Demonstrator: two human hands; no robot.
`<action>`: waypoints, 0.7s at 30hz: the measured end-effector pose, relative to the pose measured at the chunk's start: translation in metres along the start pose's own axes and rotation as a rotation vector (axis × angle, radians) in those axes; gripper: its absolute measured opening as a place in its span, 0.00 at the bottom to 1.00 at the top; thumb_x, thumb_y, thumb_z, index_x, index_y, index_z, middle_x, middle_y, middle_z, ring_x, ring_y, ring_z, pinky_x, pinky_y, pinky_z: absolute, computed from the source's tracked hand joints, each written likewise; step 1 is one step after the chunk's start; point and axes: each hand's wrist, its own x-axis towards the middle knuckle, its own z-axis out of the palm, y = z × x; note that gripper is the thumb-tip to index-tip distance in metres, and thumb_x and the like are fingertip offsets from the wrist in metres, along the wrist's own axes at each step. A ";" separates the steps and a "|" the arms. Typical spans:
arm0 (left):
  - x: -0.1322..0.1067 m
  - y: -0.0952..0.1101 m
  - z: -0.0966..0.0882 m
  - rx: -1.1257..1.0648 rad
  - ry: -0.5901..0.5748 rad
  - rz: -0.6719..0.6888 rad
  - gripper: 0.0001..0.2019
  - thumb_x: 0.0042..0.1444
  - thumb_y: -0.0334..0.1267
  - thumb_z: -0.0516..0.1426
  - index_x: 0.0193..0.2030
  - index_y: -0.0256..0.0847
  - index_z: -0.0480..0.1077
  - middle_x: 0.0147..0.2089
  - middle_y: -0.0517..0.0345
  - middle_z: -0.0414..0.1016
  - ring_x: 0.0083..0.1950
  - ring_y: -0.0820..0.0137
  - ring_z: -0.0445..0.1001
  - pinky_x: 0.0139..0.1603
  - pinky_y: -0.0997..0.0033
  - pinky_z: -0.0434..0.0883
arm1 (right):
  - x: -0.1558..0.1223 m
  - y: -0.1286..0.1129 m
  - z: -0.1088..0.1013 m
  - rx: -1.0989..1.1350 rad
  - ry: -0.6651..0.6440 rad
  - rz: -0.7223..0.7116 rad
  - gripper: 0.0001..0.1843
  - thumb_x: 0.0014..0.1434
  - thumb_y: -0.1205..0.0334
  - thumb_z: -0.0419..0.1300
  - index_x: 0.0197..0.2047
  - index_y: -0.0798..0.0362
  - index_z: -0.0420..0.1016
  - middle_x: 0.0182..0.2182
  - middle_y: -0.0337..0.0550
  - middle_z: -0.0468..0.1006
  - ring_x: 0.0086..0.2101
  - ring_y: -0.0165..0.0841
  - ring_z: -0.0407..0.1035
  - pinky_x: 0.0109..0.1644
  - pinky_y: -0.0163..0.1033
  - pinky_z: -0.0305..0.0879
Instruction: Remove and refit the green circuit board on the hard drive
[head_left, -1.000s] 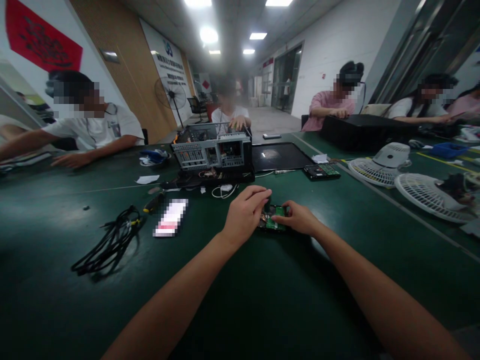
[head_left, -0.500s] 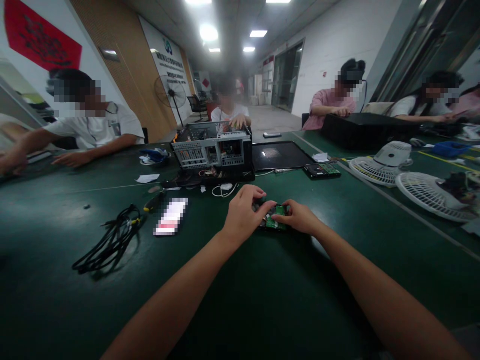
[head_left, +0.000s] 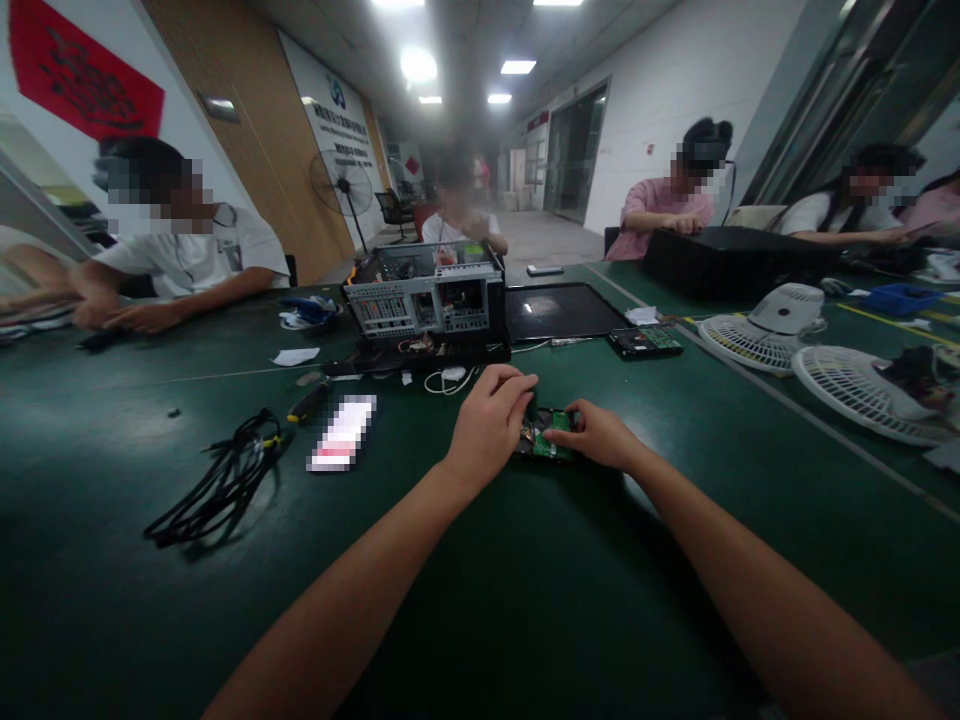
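A hard drive [head_left: 556,447] with its green circuit board facing up lies on the green table in front of me. My right hand [head_left: 600,434] grips its right side, thumb on the board and fingers at the far edge. My left hand [head_left: 491,420] is closed round a short screwdriver [head_left: 532,408] with a dark handle. It stands upright over the left part of the drive. The tip is too small to make out, and the fingers hide part of the handle.
An opened computer case [head_left: 424,305] stands beyond my hands, beside a black panel [head_left: 562,310]. A second hard drive [head_left: 645,342] and white fan parts [head_left: 765,330] lie to the right. On the left are a phone [head_left: 343,433], pliers [head_left: 309,402] and coiled black cable [head_left: 225,480]. Several people sit around.
My left thumb and fingers have shifted around the screwdriver, whose handle now shows more. My right hand and the drive stay put. The person at left has drawn their hands together.
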 end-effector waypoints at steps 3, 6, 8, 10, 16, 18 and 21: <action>0.001 0.002 -0.001 -0.019 -0.021 0.005 0.11 0.66 0.28 0.57 0.54 0.42 0.71 0.52 0.52 0.74 0.54 0.64 0.75 0.56 0.57 0.76 | 0.001 0.001 0.001 0.001 -0.007 -0.001 0.38 0.52 0.31 0.66 0.54 0.51 0.73 0.36 0.45 0.80 0.33 0.37 0.73 0.32 0.36 0.60; 0.002 0.003 -0.001 -0.051 -0.018 -0.002 0.08 0.65 0.30 0.60 0.50 0.42 0.70 0.52 0.52 0.75 0.55 0.64 0.76 0.57 0.56 0.77 | 0.000 0.001 0.000 -0.004 -0.009 0.002 0.37 0.52 0.31 0.66 0.54 0.52 0.73 0.36 0.45 0.81 0.33 0.37 0.73 0.32 0.36 0.60; 0.001 0.003 0.000 -0.076 -0.002 -0.034 0.08 0.63 0.33 0.62 0.47 0.42 0.69 0.52 0.52 0.76 0.54 0.64 0.77 0.56 0.56 0.78 | 0.000 0.001 0.000 -0.001 -0.009 -0.004 0.37 0.52 0.31 0.66 0.53 0.52 0.73 0.36 0.45 0.80 0.33 0.37 0.73 0.33 0.37 0.61; 0.000 0.003 0.001 -0.114 0.002 -0.072 0.10 0.61 0.36 0.65 0.45 0.42 0.69 0.52 0.53 0.76 0.53 0.65 0.78 0.54 0.58 0.79 | -0.001 0.000 0.000 0.005 -0.006 -0.007 0.37 0.52 0.31 0.66 0.53 0.51 0.73 0.36 0.45 0.80 0.34 0.38 0.74 0.33 0.37 0.61; -0.002 0.003 0.002 -0.197 -0.009 -0.125 0.12 0.60 0.37 0.66 0.45 0.41 0.66 0.52 0.53 0.75 0.51 0.67 0.80 0.51 0.61 0.80 | -0.002 -0.001 -0.001 0.006 -0.007 -0.006 0.37 0.52 0.31 0.66 0.54 0.52 0.72 0.37 0.46 0.80 0.34 0.37 0.74 0.33 0.37 0.61; -0.002 0.003 0.002 -0.175 -0.005 -0.111 0.10 0.62 0.35 0.64 0.45 0.42 0.66 0.53 0.53 0.75 0.52 0.66 0.79 0.53 0.60 0.79 | -0.002 -0.001 -0.001 0.002 0.002 -0.004 0.38 0.52 0.31 0.66 0.54 0.52 0.72 0.37 0.45 0.80 0.34 0.38 0.74 0.33 0.37 0.61; -0.001 0.003 0.001 -0.095 0.004 -0.073 0.08 0.63 0.33 0.61 0.46 0.42 0.67 0.52 0.52 0.75 0.54 0.64 0.76 0.55 0.57 0.78 | -0.002 -0.001 -0.002 -0.001 -0.011 -0.003 0.38 0.52 0.30 0.65 0.54 0.51 0.73 0.37 0.45 0.80 0.34 0.38 0.74 0.33 0.37 0.61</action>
